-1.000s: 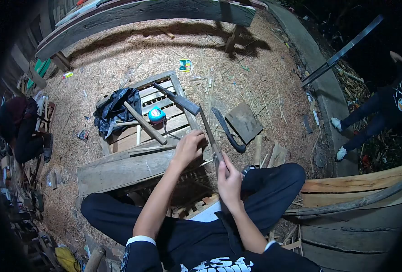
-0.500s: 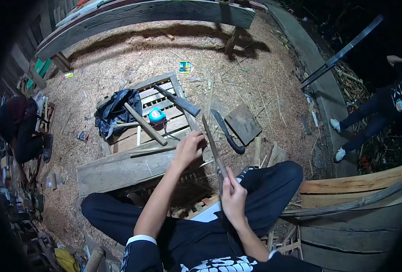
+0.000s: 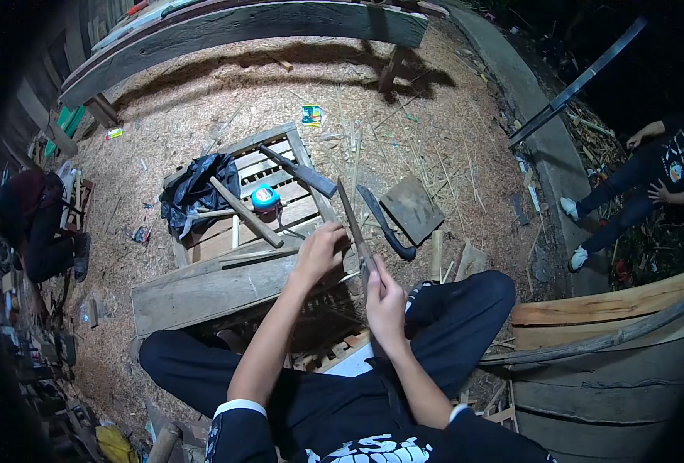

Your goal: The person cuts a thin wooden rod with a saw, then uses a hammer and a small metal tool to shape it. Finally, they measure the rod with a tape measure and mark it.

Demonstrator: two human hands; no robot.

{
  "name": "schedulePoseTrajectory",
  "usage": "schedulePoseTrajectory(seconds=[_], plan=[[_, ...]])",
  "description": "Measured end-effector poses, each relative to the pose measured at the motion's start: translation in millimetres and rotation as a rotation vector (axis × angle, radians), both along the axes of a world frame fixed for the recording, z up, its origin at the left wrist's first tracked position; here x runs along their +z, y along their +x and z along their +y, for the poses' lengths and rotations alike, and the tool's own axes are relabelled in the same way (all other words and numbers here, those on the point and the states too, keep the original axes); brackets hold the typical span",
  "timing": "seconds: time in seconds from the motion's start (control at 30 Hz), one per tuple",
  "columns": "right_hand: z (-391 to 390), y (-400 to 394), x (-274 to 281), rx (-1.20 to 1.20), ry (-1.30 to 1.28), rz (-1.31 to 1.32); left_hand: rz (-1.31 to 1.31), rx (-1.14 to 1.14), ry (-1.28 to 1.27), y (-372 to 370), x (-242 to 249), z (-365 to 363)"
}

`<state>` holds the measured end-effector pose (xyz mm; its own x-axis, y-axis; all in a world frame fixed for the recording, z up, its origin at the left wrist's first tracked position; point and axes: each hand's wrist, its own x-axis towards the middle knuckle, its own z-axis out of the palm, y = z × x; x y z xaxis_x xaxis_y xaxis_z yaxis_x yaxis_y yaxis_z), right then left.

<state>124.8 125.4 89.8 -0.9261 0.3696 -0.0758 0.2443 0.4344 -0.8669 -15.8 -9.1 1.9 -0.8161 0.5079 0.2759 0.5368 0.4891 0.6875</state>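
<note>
My right hand (image 3: 385, 301) is closed around a long, narrow knife (image 3: 353, 222), its pointed tip angled up and away from me. Close to the blade's left side, my left hand (image 3: 321, 251) has its fingers curled together; whatever they pinch is too small to make out. Beyond the hands lies a slatted wooden crate (image 3: 157, 297). On it rest a blue tape measure (image 3: 265, 197), a wooden stick (image 3: 245, 212), a black plastic bag (image 3: 203, 185) and a flat-headed tool (image 3: 303, 172) with a dark handle.
A dark curved blade with a handle (image 3: 388, 224) and a square wooden board (image 3: 411, 207) lie on the shaving-covered ground. A heavy bench (image 3: 242, 50) spans the back. One person (image 3: 651, 177) stands at right; another (image 3: 41, 216) sits at left. Planks (image 3: 604, 316) lie lower right.
My right hand and the knife have moved forward and slightly left, the tip now farther from me. My left hand has hardly moved. The standing person's arms have lowered.
</note>
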Motion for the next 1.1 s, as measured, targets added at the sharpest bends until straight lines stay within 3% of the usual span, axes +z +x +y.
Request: schedulePoseTrajectory(seconds=[0.13,0.3,0.33,0.5,0.77,0.83,1.03,1.1], plan=[[0,45,5,0.022,0.069,0.222,0.014,0.013,0.047,-5,-8,1],[-2,20,7,-0.029,-0.006,0.109,0.056,0.002,0.055,-5,-5,1],[-1,6,7,-0.038,-0.105,-0.033,-0.022,-0.002,0.006,-7,-7,1],[0,53,14,-0.008,-0.085,0.051,-0.005,0.034,0.009,-5,0,1],[1,24,12,-0.047,-0.161,0.019,0.04,0.019,0.048,-7,-6,1],[3,50,6,-0.005,-0.009,0.137,0.031,0.02,0.032,-10,-9,4],[-1,6,15,0.003,-0.075,-0.045,0.015,-0.005,0.001,-6,-6,1],[2,9,16,0.03,-0.013,0.072,0.006,-0.003,-0.011,-7,-4,-1]])
